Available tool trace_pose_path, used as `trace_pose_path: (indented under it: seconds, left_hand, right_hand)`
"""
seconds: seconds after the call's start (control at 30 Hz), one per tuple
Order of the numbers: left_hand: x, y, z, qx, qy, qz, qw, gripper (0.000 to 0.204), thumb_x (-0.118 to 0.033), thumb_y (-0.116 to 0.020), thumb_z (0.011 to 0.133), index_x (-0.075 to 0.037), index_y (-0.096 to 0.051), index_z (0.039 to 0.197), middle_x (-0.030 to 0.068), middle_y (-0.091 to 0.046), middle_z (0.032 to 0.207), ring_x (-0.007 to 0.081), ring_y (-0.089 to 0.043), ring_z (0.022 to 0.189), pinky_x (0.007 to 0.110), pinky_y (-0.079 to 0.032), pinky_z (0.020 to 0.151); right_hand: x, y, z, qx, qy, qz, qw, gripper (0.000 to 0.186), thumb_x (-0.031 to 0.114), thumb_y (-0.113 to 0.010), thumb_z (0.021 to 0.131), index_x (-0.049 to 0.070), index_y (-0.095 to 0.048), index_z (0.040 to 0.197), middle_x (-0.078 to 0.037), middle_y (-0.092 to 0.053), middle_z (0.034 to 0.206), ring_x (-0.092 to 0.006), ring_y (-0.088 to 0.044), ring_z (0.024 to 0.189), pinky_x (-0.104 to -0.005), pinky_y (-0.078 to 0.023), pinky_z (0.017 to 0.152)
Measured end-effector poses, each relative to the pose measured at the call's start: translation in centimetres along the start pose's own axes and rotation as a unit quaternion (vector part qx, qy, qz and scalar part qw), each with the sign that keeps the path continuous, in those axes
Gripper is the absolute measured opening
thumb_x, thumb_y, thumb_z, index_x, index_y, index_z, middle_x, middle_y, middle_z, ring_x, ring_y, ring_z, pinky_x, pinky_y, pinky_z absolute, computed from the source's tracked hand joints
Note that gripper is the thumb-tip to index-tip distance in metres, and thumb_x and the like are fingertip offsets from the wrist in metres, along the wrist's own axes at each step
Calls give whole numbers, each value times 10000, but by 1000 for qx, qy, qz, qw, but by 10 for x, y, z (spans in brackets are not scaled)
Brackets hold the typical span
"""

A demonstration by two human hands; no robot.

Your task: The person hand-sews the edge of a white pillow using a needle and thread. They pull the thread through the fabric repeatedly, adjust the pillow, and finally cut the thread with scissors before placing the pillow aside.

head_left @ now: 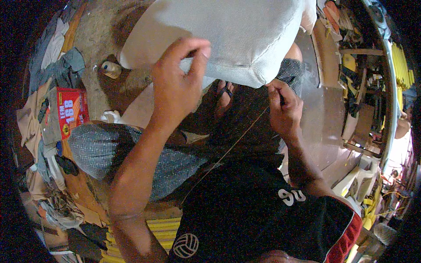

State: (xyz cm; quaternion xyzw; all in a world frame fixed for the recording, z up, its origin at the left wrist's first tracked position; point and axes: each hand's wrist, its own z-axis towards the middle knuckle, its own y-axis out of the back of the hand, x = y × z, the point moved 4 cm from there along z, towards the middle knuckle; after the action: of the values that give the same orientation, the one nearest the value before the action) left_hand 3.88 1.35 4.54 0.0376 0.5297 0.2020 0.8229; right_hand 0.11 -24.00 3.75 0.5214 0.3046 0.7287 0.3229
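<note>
A pale grey fabric cushion [210,30] with a stitched seam along its right edge fills the top middle. My right hand [286,107] is closed in a pinch at the cushion's lower right corner. From beside those fingers a thin tan thread [228,151] runs down toward the lower left, across my dark clothing. Raised in front of the cushion's left part, my left hand [177,83] has thumb and forefinger pressed together. Anything between those fingertips is too small to make out.
A cone of beige thread [112,69] lies on the floor at the left. Below it stands a red and grey box [72,109] among heaped cloth. Yellow strips [164,232] lie beneath my left arm. Cluttered wooden shelving [362,96] stands at the right beside a brown panel [326,127].
</note>
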Motion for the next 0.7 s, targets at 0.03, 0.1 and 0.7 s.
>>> trace_pose_path:
  seconds: [0.03,0.1,0.7]
  left_hand:
    - [0,-1,-7,27,-86,23,996,165,-87,-690,873,-56,-686,1036,95,-688,911,278,-663,893,370,-522,852]
    - [-13,-11,-17,44,-137,55,988,189,-85,-719,841,-61,-692,1026,87,-681,946,302,-646,920,387,-508,879]
    - [11,-2,1,26,-19,33,999,296,-204,-674,918,22,-687,1109,178,-698,1087,279,-663,1022,393,-503,914]
  right_hand:
    - [0,0,0,0,1,-1,1000,117,110,-592,945,38,-674,987,-161,-721,997,-367,-698,918,-427,-549,819]
    - [2,-1,0,2,3,1,1000,116,105,-590,944,36,-674,986,-161,-721,991,-366,-700,914,-423,-550,815]
    - [-2,-4,-3,-7,10,-14,1000,126,122,-574,955,58,-670,1005,-143,-721,1015,-357,-696,924,-437,-551,811]
